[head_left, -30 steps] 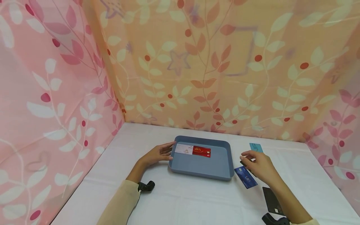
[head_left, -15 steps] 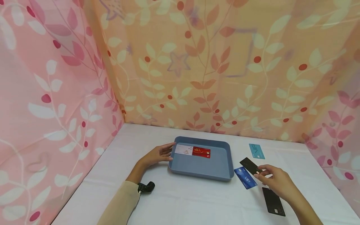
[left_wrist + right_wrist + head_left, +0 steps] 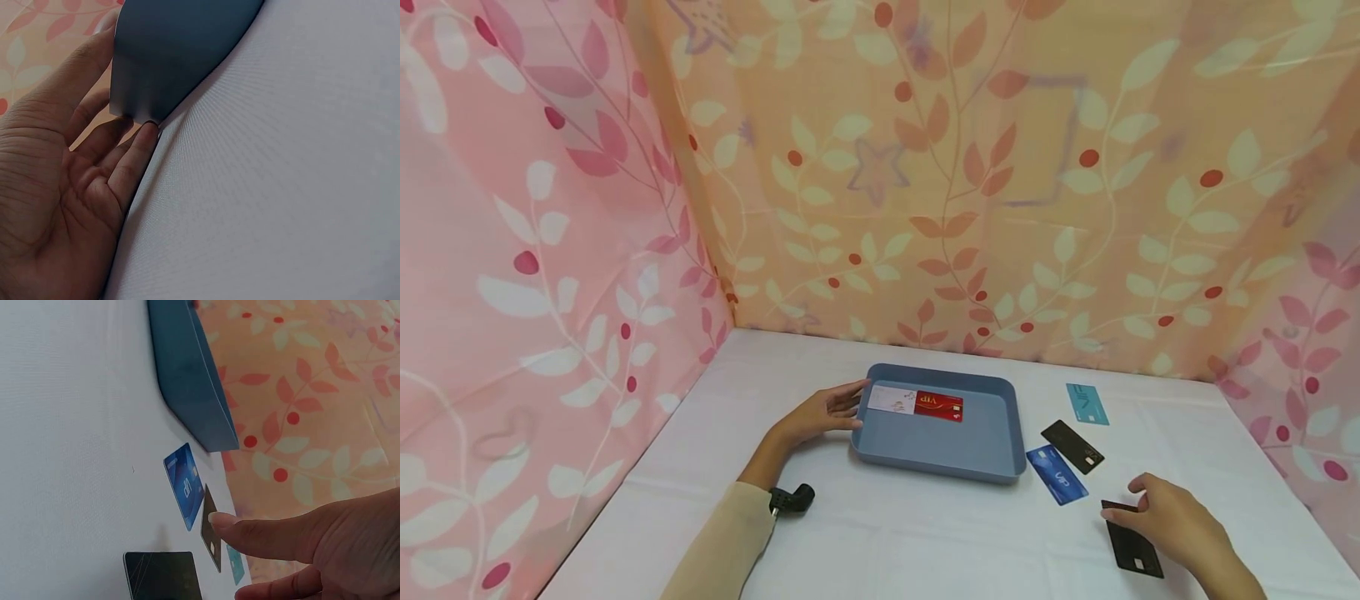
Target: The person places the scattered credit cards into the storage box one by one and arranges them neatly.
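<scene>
My left hand [image 3: 820,414] rests at the left end of a blue-grey tray [image 3: 955,462], its fingertips touching the outer wall. The left wrist view shows those fingers [image 3: 134,156] against the tray's end [image 3: 181,56]. Over a black card [image 3: 1131,546] at the near right, my right hand [image 3: 1180,518] hovers with thumb and fingers apart. A second dark card [image 3: 1072,447] lies farther back, beside a blue VIP card [image 3: 1057,475]. In the right wrist view my thumb [image 3: 269,537] overlaps that dark card [image 3: 212,531].
Inside the tray a white card [image 3: 891,399] and a red VIP card [image 3: 938,407] lie side by side. A teal card [image 3: 1087,404] lies at the back right. White cloth [image 3: 925,542] covers the table; a patterned curtain [image 3: 955,167] stands behind.
My right hand has let go of the dark card, which lies beside the blue card, and has moved nearer and right to the black card. My left hand has stayed at the tray.
</scene>
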Demonstrator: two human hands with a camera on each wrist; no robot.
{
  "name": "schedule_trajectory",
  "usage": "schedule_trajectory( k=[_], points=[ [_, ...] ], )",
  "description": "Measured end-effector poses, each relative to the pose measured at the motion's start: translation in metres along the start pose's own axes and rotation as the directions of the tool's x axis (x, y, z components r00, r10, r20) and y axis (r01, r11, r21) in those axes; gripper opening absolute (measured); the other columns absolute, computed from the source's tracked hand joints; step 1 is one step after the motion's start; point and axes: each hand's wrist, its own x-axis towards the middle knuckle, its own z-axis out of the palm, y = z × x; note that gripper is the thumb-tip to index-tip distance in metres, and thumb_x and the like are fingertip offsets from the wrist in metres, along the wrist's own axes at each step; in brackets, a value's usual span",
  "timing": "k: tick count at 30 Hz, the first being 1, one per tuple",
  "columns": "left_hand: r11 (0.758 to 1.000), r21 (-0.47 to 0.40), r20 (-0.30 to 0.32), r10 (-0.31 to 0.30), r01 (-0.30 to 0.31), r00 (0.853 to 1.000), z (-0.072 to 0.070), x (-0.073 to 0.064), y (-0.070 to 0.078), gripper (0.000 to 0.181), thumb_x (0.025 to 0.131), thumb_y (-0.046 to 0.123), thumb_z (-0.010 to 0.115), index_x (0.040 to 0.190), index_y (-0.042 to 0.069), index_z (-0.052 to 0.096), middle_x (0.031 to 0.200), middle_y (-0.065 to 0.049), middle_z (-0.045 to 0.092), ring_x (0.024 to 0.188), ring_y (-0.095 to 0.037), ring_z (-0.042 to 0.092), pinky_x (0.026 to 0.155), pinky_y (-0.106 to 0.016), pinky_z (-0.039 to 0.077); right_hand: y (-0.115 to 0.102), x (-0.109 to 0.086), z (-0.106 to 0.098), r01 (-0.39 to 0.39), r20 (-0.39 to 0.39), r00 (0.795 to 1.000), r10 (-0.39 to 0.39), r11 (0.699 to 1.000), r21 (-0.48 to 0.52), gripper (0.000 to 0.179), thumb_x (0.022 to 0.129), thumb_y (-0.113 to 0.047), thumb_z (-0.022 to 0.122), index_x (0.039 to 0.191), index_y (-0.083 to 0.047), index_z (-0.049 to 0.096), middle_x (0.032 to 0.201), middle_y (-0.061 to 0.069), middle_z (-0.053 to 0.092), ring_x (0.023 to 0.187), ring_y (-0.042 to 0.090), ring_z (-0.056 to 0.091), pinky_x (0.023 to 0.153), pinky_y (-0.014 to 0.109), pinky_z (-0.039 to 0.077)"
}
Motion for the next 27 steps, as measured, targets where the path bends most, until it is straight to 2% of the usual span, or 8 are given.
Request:
schedule_trajectory(
  k=[10, 20, 25, 27],
  points=[
    [1.0, -0.004, 0.003, 0.006, -0.006, 1.0, -0.001, 0.001, -0.001, 0.083, 0.09, 0.009, 0.078, 0.16, 0.017, 0.034, 0.165, -0.003, 0.03, 0.15, -0.027, 0.033, 0.114, -0.034, 0.039, 0.011, 0.002, 0.007, -0.124, 0.105, 0.985, 0.135, 0.987, -0.105, 0.096, 0.061, -0.068, 0.085, 0.101, 0.015, 0.061, 0.086, 0.017, 0.066, 0.076, 0.027, 0.059, 0.074, 0.06, 0.056],
    [1.0, -0.014, 0.017, 0.026, -0.026, 1.0, 0.001, 0.002, -0.004, 0.084, 0.09, 0.011, 0.078, 0.16, 0.013, 0.032, 0.166, -0.008, 0.027, 0.15, -0.031, 0.03, 0.114, -0.032, 0.039, 0.015, 0.0, 0.009, -0.118, 0.111, 0.985, 0.133, 0.984, -0.132, 0.1, 0.059, -0.071, 0.085, 0.101, 0.016, 0.06, 0.082, 0.012, 0.063, 0.074, 0.026, 0.057, 0.069, 0.055, 0.056],
    [1.0, -0.01, 0.01, 0.016, -0.016, 1.0, -0.001, 0.001, -0.003, 0.084, 0.09, 0.011, 0.078, 0.16, 0.011, 0.031, 0.166, -0.009, 0.027, 0.15, -0.031, 0.031, 0.115, -0.035, 0.038, 0.016, 0.002, 0.012, -0.097, 0.121, 0.987, 0.11, 0.989, -0.111, 0.095, 0.061, -0.07, 0.085, 0.101, 0.013, 0.062, 0.086, 0.013, 0.065, 0.076, 0.025, 0.057, 0.071, 0.055, 0.056],
    [1.0, -0.003, 0.007, 0.015, -0.015, 1.0, -0.001, 0.001, -0.003, 0.083, 0.091, 0.009, 0.077, 0.16, 0.01, 0.031, 0.166, -0.011, 0.027, 0.15, -0.032, 0.031, 0.116, -0.037, 0.036, 0.017, 0.004, 0.014, -0.087, 0.122, 0.988, 0.099, 0.992, -0.095, 0.088, 0.063, -0.067, 0.086, 0.099, 0.011, 0.063, 0.085, 0.01, 0.065, 0.076, 0.023, 0.056, 0.069, 0.051, 0.056]
  ],
)
